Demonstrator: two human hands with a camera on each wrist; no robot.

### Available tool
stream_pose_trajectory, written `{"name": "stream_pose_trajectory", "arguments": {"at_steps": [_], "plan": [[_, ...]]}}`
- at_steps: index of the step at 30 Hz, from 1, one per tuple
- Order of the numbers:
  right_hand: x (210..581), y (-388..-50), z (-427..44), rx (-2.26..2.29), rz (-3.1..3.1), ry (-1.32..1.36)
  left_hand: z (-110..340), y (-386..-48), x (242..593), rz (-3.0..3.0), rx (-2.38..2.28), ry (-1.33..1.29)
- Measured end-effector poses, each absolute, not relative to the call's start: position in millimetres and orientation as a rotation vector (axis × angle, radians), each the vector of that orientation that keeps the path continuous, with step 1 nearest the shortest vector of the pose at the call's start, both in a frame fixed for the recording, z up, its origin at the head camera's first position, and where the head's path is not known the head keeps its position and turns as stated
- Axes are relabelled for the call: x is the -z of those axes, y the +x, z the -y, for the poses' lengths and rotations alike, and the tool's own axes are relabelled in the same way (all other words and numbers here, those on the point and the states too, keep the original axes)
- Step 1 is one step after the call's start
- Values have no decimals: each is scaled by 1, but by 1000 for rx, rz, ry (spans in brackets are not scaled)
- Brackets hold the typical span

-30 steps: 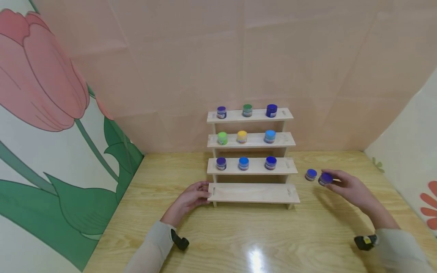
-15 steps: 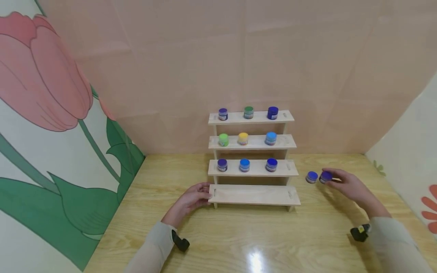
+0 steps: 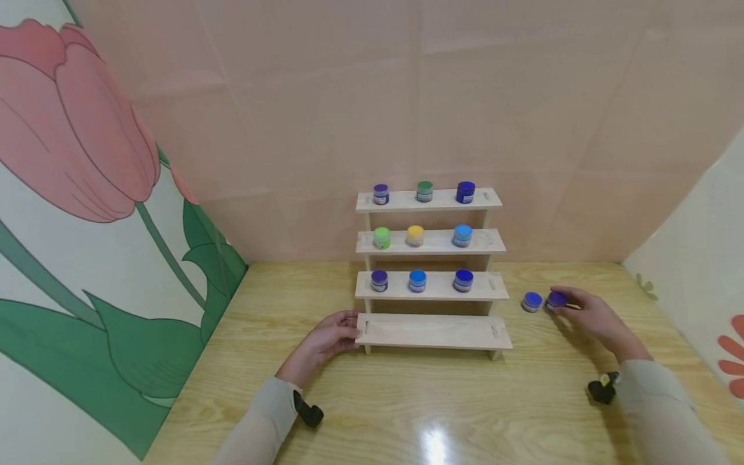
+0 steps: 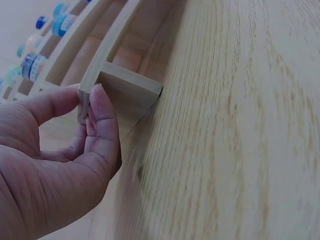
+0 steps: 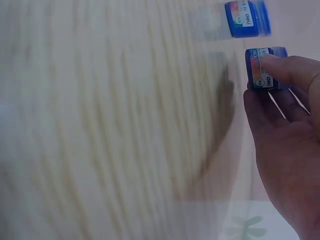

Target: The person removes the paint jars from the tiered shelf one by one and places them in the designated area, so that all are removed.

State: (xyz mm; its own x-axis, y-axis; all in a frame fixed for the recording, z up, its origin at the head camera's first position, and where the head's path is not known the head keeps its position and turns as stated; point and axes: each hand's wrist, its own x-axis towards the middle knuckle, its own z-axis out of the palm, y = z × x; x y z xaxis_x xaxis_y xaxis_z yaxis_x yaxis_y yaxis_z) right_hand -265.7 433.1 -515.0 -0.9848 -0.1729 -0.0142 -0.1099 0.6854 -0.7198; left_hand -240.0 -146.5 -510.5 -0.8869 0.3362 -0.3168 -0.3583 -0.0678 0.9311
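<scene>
So the left hand pinches the flat bottom plank of a pale stepped wooden rack (by its end), right hand grips a squat, cylindrical purple-lidded jar just beside a round blue-lidded jar. Can't really tell if the held one touches the wood-grained tabletop.

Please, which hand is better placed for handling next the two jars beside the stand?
Probably the right hand: it pinches the purple-lidded jar beside the blue-lidded jar. The left hand grips the wooden stand at its opposite end.
</scene>
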Motion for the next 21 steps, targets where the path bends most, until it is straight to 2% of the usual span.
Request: {"name": "stream_pose_trajectory", "arguments": {"at_steps": [12, 21], "plan": [[528, -272, -439, 1161, -2848, -228, 146, -239, 510, -1753, -1998, -19], [505, -267, -430, 1124, -2923, -279, 146, -240, 509, -1745, -2004, -37]]}}
